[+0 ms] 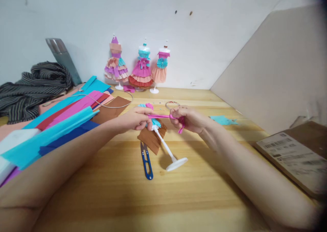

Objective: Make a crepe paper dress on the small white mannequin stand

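Observation:
My left hand (135,119) is closed around a small mannequin doll (155,133) in a brown paper skirt with blue and pink trim, held tilted above the wooden table (163,198). The doll's white stand (176,164) points down towards me. A pink paper strip (160,116) stretches from the doll to my right hand (190,119), which pinches its other end. Blue thread snips (146,162) lie on the table just under the doll.
Three dressed mannequin dolls (141,66) stand at the back by the wall. Coloured crepe paper sheets (63,119) lie at the left, with striped cloth (33,89) behind. A turquoise scrap (222,120) and a cardboard box (293,155) lie at the right.

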{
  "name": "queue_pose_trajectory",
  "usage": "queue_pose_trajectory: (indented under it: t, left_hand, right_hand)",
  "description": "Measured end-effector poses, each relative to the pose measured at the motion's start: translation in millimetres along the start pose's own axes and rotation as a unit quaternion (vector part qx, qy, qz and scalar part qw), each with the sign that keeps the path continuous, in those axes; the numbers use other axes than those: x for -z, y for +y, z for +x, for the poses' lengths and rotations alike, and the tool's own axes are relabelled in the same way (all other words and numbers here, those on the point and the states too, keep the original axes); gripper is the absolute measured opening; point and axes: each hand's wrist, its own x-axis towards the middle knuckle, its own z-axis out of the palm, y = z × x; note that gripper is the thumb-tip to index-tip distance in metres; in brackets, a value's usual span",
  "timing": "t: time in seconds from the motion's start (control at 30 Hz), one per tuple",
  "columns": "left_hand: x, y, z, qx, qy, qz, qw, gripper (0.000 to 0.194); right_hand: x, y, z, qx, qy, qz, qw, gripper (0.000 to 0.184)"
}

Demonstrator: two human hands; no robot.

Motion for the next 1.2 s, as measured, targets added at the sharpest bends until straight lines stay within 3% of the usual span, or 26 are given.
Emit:
queue_pose_trajectory:
  t: [0.1, 0.23, 0.47, 0.87, 1.03, 1.2]
  left_hand:
    - [4.3, 0, 0, 0.009, -0.012, -0.068, 0.998, 0.030]
    - [12.7, -1, 1, 0.003, -0.017, -0.058, 0.998, 0.016]
    - [19.4, -4, 4, 0.011, 0.074, 0.044, 0.996, 0.004]
    - [19.5, -8, 7, -0.059, 0.125, 0.044, 0.989, 0.010]
    - [23.3, -16, 8, -0.111, 0.098, -0.056, 0.987, 0.014]
    - [27.2, -17, 5, -0.114, 0.046, -0.096, 0.988, 0.019]
  right_hand:
    - [4, 2, 3, 0.005, 0.006, 0.007, 1.000, 0.010]
    - [9, 4, 4, 0.006, 0.009, 0.010, 1.000, 0.013]
    - [13, 3, 5, 0.000, -0.004, 0.006, 1.000, 0.014]
    - [17, 4, 7, -0.006, -0.009, 0.015, 1.000, 0.016]
    - [20, 8, 10, -0.024, -0.017, 0.022, 0.999, 0.018]
    - [22, 12, 11, -0.041, -0.043, 0.034, 0.998, 0.019]
